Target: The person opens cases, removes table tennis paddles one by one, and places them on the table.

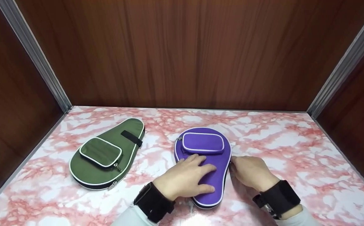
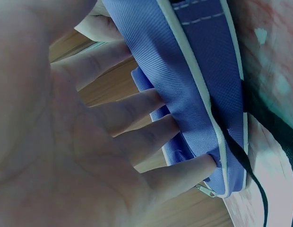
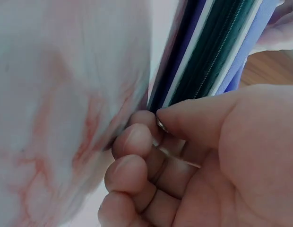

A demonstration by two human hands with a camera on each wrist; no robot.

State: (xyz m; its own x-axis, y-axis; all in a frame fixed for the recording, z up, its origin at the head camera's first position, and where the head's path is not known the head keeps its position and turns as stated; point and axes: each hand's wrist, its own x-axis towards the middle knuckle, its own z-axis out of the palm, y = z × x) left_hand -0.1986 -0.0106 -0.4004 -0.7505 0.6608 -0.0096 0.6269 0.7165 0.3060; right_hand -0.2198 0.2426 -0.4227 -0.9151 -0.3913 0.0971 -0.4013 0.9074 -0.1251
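A purple paddle-shaped zip case (image 1: 213,175) with white piping and a small front pocket lies on the table, its narrow end towards me. My left hand (image 1: 188,177) rests on it with fingers spread, the fingertips touching the fabric below the pocket, as the left wrist view also shows. At the case's right edge, my right hand (image 1: 252,171) pinches a small metal zipper pull (image 3: 161,125) between thumb and forefinger. Most of the pull is hidden by the fingers. The closed dark zipper band (image 3: 205,59) runs along the side above them in the right wrist view.
A green case (image 1: 106,175) of the same shape lies to the left, with a zipped pocket and a black strap (image 1: 131,138). The red-and-white marbled table (image 1: 294,150) is enclosed by brown wood-grain panels (image 1: 182,53) at the back and sides.
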